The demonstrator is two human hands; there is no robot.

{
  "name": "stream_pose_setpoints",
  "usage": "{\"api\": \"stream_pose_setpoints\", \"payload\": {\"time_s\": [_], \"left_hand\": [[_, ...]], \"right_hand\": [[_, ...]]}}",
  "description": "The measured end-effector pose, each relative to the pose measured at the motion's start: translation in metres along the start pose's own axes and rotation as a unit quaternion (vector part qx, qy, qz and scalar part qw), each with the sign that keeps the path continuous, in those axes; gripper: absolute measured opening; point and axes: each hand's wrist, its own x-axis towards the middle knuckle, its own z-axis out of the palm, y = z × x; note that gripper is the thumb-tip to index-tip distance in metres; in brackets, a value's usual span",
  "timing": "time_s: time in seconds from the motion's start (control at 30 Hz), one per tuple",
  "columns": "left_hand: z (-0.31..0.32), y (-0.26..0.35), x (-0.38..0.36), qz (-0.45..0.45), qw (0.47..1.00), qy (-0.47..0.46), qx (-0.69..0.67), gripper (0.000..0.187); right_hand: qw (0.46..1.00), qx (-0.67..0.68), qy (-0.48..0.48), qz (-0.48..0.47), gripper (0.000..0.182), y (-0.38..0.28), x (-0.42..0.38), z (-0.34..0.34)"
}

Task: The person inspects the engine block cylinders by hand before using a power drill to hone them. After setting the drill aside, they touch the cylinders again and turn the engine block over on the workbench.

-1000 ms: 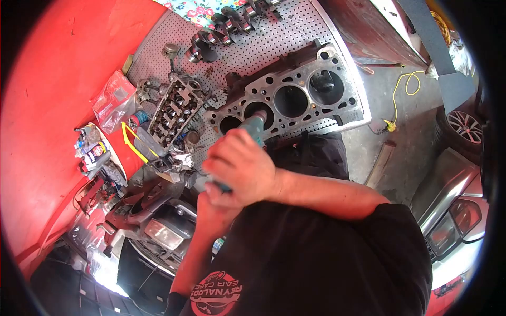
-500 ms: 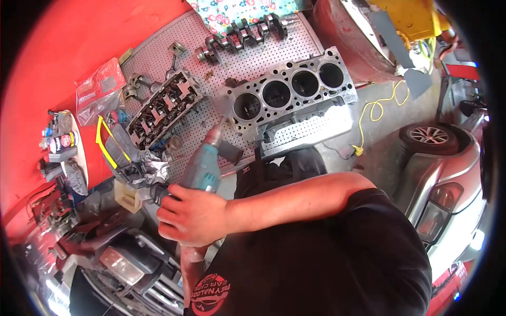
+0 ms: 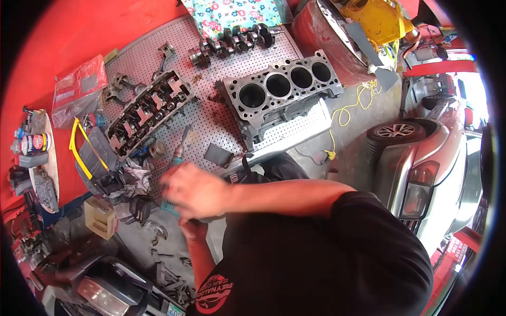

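Note:
A teal power drill (image 3: 169, 207) with a long bit (image 3: 186, 136) points away from me over the perforated bench top (image 3: 211, 129). My right hand (image 3: 196, 190) lies across the drill body from the right, its fingers smeared by motion. Beneath it, my left hand (image 3: 193, 227) is closed at the rear of the drill, partly covered by the right. A dark rectangular block (image 3: 218, 155) lies right of the bit. Farther right stands the engine block (image 3: 247, 115), its cylinder bores facing up. Left of the drill sits a cylinder head (image 3: 150, 113).
A crankshaft (image 3: 232, 43) rests at the back near a flowered cloth (image 3: 237, 16). Pistons with rods (image 3: 124, 87) and a plastic bag (image 3: 79, 92) lie left. A cardboard box (image 3: 100, 218) is beside the bench. A yellow cord (image 3: 342, 113) and a parked car (image 3: 414, 184) are right.
The drill bit has come away from the engine block's near left corner, and the drill has drawn back left. My right hand has shifted forward along the drill body. The camera view has turned slightly.

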Motion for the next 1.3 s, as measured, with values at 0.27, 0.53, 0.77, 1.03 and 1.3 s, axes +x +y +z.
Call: {"api": "stream_pose_setpoints", "payload": {"time_s": [0.27, 0.53, 0.77, 1.03, 1.3], "left_hand": [[-0.058, -0.021, 0.088, -0.043, 0.995, -0.086, 0.004, 0.082], [-0.102, -0.047, 0.123, -0.115, 0.993, -0.039, -0.009, 0.077], [-0.088, -0.061, 0.095, -0.089, 0.994, -0.067, 0.002, 0.080], [-0.011, -0.128, -0.001, 0.049, 0.984, -0.144, -0.097, 0.096], [0.026, -0.169, -0.031, 0.116, 0.968, -0.191, -0.116, 0.091]], "right_hand": [[0.919, -0.138, -0.010, 0.369, 0.036, 0.080, -0.151, -0.102], [0.859, -0.227, 0.029, 0.458, 0.030, 0.084, -0.229, -0.158], [0.876, -0.180, 0.036, 0.446, 0.026, 0.121, -0.271, -0.168], [0.801, 0.281, -0.257, 0.462, 0.066, 0.089, -0.219, -0.111], [0.624, 0.554, -0.262, 0.484, 0.075, 0.030, -0.103, -0.020]]}}
